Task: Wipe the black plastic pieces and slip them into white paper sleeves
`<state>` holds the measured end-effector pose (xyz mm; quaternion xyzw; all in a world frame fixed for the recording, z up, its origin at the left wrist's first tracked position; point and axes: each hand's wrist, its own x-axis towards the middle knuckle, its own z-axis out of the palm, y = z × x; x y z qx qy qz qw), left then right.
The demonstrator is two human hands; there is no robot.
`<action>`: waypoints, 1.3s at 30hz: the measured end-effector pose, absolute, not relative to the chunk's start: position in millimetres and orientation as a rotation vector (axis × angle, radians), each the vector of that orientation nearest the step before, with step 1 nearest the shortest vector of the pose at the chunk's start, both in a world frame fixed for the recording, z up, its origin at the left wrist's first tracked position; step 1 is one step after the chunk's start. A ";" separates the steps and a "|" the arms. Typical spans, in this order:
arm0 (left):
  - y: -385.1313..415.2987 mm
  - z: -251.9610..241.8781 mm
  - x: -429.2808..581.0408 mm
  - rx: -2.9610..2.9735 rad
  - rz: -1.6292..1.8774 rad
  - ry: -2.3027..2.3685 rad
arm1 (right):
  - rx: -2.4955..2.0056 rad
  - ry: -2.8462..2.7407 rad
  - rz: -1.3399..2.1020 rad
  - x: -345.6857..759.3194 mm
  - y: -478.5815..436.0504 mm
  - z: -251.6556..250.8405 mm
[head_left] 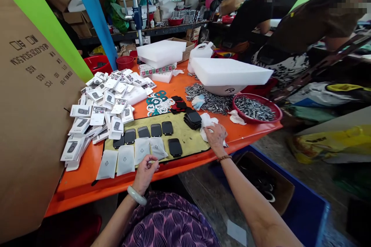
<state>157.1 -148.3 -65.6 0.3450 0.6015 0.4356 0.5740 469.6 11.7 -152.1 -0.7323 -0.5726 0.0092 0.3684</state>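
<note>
My right hand (216,136) has its fingers on a crumpled white cloth (206,122) at the right end of a yellow mat (189,142). Close to it stands a pile of dark, rounded-square pieces (193,119). My left hand (145,173) is at the mat's front edge with thumb and fingers curled together; what they hold, if anything, is too small to make out. Just behind it lie white pouches with a recycling mark (126,159). Several similar black pieces (155,130) are lined up behind the pouches, and a single black piece (175,147) lies to their right.
White retail boxes (98,115) are heaped on the left beside a large carton (31,115). Metal pins (207,100) and a red basket (278,114) of small metal parts are at the back right. A blue bin (313,208) stands below. Two people work at the upper right.
</note>
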 end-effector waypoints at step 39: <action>-129.6 -34.9 185.8 0.479 1.179 1.047 | -1.036 -1.797 0.750 310.4 -102.9 -62.3</action>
